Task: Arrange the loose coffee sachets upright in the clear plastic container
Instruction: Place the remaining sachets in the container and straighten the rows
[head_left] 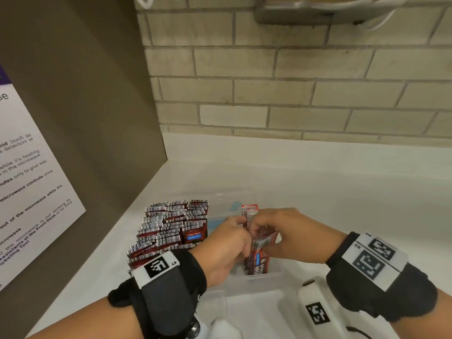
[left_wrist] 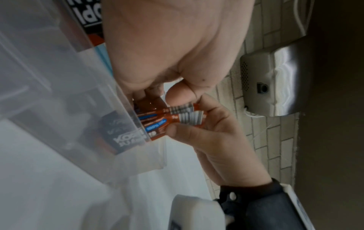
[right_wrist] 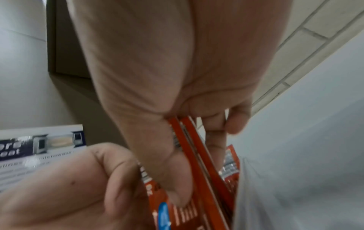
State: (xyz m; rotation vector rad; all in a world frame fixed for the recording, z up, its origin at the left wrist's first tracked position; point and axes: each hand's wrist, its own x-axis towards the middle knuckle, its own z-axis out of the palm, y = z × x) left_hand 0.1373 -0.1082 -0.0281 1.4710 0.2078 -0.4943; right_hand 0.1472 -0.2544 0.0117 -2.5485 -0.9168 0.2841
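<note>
both hands meet over the right half of the clear plastic container [head_left: 274, 274] on the white tabletop [head_left: 342, 196]: the right hand [head_left: 291, 234] pinches a small bundle of red coffee sachets [head_left: 263, 243], and the left hand [head_left: 226, 245] pinches the same bundle from the other side. the risk i see is the slick bundle fanning out and sachets flopping flat in the half-empty side, or the left wrist knocking the upright rows [head_left: 171, 228] on the left. legible: "100%" on a blue patch, "2g", and on the wall notice [head_left: 29, 187] "microwave controls", "front desk".
</note>
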